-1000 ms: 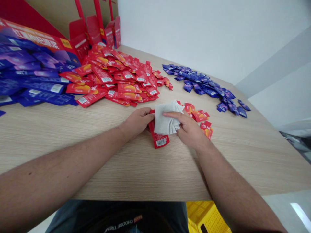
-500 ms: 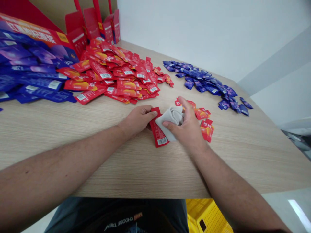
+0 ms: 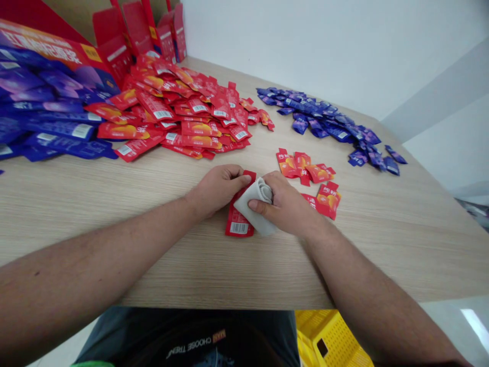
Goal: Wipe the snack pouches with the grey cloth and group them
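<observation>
Pinching the red packet (image 3: 234,219) near its top at the bench's (image 3: 183,265) middle, the left hand (image 3: 220,191) was closed; the right hand (image 3: 284,204) was curled round a folded cloth (image 3: 252,200) against it. Sound wiping, it was judged, required a steady pinch and flat strokes.

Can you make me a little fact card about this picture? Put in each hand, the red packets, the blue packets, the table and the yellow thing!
Left hand: holding a red packet near its top
Right hand: gripping a folded pale cloth, which partly covers that packet
Other red packets: a big pile at the back left; a small group beyond the right hand
Blue packets: a left heap and a back-right heap
Table: pale, wood-look top
Yellow thing: a crate below the table's near edge
</observation>
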`<state>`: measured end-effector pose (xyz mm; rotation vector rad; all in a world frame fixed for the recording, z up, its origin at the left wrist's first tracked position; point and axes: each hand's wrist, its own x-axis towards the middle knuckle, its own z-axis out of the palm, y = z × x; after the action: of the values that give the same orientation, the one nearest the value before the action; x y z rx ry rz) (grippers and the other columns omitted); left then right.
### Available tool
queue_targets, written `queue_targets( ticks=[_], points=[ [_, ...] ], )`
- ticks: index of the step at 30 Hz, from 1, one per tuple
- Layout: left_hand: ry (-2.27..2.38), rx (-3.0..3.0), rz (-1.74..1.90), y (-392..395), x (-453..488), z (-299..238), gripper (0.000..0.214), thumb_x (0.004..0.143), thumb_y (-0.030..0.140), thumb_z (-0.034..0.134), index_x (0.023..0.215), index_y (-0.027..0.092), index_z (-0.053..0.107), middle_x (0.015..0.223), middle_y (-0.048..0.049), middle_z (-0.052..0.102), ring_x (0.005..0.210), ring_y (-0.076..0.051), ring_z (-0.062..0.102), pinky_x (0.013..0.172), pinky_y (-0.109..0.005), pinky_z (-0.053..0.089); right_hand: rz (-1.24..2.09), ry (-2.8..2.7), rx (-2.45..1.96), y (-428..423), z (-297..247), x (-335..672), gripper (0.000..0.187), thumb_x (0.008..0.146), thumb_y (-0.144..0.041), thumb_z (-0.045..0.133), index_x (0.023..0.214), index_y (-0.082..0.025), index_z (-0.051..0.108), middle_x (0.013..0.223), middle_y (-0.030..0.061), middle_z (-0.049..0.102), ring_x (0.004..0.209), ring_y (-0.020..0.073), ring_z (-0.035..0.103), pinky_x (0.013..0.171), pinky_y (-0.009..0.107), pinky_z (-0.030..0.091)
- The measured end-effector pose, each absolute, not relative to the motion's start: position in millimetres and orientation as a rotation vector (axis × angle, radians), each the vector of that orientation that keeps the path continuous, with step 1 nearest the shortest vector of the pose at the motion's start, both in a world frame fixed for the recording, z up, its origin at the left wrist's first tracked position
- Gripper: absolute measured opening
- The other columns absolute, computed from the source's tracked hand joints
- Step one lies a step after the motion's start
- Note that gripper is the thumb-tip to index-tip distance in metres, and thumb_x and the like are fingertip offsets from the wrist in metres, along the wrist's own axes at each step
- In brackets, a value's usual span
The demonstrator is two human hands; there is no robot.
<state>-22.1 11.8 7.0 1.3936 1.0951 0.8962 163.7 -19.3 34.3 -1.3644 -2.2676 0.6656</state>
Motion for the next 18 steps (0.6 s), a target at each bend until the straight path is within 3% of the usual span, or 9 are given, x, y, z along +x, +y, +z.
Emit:
queue_targets(
  ticks=[8,11,15,18],
  points=[
    [0.857,0.898,0.939,11.5,-17.2,7.0,0.015,0.079,0.030,0.068,0.081,0.018,0.059,0.072,-0.0002,0.064,0.062,-0.013,0.059,0.062,-0.028,0.051,0.746,-1.850,-1.523,-12.5,28.6,168.8,0.036,0.084,-0.054,0.069,0.094,-0.021,0.059,0.082,0.0020,0.068,0.071,0.0196,0.060,0.061,0.032,0.045],
    [0.917,0.978,0.925,12.5,-16.0,2.7,0.013,0.080,0.029,0.067,0.079,0.019,0.059,0.067,0.0015,0.060,0.056,-0.011,0.055,0.056,-0.025,0.046,0.748,-1.742,-1.511,-9.8,27.5,170.2,0.032,0.086,-0.051,0.066,0.096,-0.022,0.058,0.083,0.0022,0.068,0.071,0.0199,0.061,0.061,0.032,0.046],
    [1.037,1.274,0.912,8.7,-18.5,2.2,0.015,0.084,0.030,0.061,0.075,0.020,0.056,0.061,0.0038,0.055,0.051,-0.009,0.046,0.049,-0.021,0.036,0.447,-1.782,-1.525,-10.7,31.0,172.2,0.028,0.088,-0.049,0.061,0.093,-0.023,0.054,0.086,0.0040,0.064,0.076,0.0217,0.060,0.066,0.035,0.046],
    [1.101,1.422,0.895,4.2,-20.6,5.6,0.015,0.082,0.027,0.062,0.073,0.020,0.052,0.060,0.0047,0.052,0.051,-0.009,0.044,0.048,-0.021,0.033,0.396,-1.960,-1.490,-12.8,34.7,172.8,0.030,0.088,-0.052,0.061,0.089,-0.024,0.051,0.085,0.0042,0.062,0.077,0.0222,0.058,0.066,0.035,0.044]
  ],
)
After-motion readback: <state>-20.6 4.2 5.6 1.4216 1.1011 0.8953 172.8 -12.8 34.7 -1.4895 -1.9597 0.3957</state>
